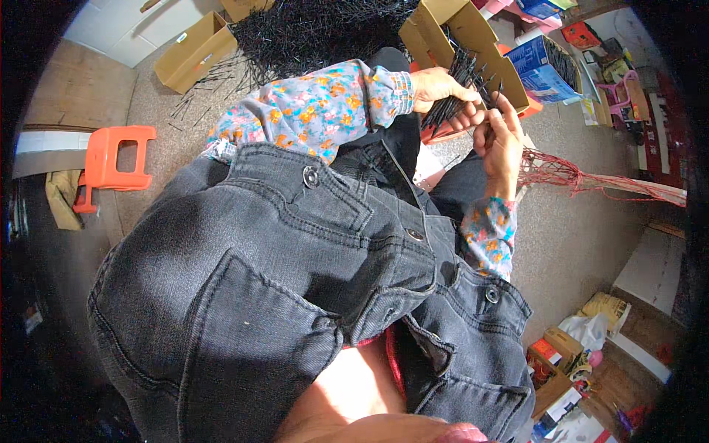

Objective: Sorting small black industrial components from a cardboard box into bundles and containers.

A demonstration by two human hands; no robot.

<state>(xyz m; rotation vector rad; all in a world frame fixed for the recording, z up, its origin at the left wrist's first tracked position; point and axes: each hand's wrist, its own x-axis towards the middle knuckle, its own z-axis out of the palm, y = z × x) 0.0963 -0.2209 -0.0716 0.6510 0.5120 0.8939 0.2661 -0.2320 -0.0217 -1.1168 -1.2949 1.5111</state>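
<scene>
My left hand [436,87] reaches in from the left in a flowered sleeve, its thumb and fingers closed near the right fingertips. Close by, my right hand [502,144] is raised with its thumb and fingers pinched together. What either pinch holds is too small to make out. Right behind the hands lies a bunch of thin black rods [465,68], showing above and below the left hand. It rests at a brown cardboard box [484,44]. An orange-red surface [443,134] shows under the rods.
A large heap of black rods [317,37] covers the floor ahead. Another cardboard box [196,55] stands left of it. A blue box [545,70] full of dark rods is at the right. An orange stool [118,159] stands left; a pole wound with red wire [569,176], right.
</scene>
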